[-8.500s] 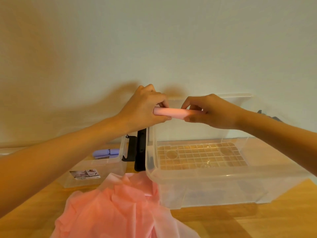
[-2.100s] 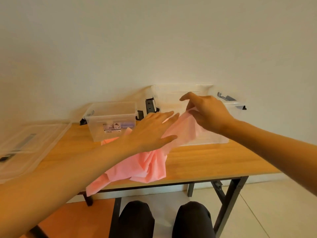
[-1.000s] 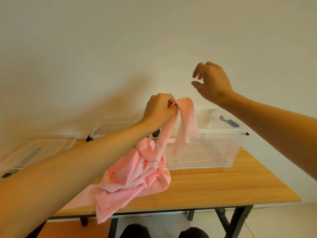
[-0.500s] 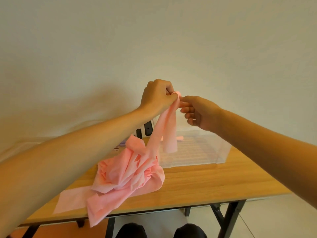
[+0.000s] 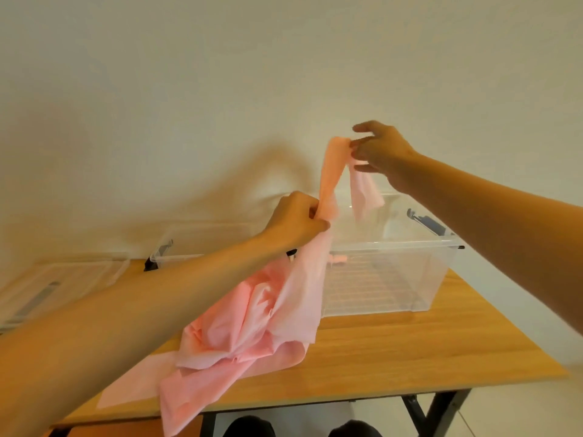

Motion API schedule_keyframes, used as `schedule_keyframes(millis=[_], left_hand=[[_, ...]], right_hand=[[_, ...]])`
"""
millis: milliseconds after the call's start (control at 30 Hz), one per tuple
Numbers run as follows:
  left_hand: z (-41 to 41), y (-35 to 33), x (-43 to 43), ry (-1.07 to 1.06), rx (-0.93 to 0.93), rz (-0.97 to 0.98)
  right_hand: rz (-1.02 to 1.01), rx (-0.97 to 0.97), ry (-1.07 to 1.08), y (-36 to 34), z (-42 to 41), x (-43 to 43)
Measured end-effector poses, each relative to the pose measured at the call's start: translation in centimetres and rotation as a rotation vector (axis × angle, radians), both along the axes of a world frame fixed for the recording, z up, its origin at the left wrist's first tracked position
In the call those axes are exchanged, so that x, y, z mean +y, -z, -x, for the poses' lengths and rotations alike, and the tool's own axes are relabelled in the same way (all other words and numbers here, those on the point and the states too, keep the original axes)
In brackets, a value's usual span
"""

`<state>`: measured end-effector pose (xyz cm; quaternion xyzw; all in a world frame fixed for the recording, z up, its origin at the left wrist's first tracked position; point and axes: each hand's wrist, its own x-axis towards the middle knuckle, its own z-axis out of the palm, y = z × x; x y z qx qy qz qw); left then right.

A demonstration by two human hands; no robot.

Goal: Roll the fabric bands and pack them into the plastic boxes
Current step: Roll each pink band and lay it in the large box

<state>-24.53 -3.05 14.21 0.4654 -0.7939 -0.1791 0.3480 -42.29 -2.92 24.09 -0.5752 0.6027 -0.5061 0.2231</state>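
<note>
A box [image 5: 435,272] is set at the table's [image 5: 410,357] right rear, a smaller box [image 5: 189,247] left of it, a lid [image 5: 56,279] farther left. What seems a roll [image 5: 338,258] is laid in the box, a heap [image 5: 246,335] before it. A band [image 5: 331,171] is held above, left hand [image 5: 296,222] below right hand [image 5: 381,152].
</note>
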Motion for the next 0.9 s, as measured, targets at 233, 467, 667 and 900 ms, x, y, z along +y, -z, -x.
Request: schedule_keyframes(millis=[233,467,667,900], left_hand=[[0.6,-2.7,-1.1,-0.015,0.195,-0.032],[2.0,-4.7,-0.8,0.043,0.389,-0.075],[1.8,-2.9,1.6,0.192,0.394,-0.204],[-0.2,0.3,1.6,0.195,0.245,-0.328]], right_hand=[[-0.228,-0.002,-0.067,6.8,-0.9,3.1],[-0.238,-0.075,-0.175,8.8,-0.6,5.8],[-0.023,-0.138,-0.122,5.2,0.7,6.0],[0.104,-0.376,-0.026,0.1,2.6,4.8]])
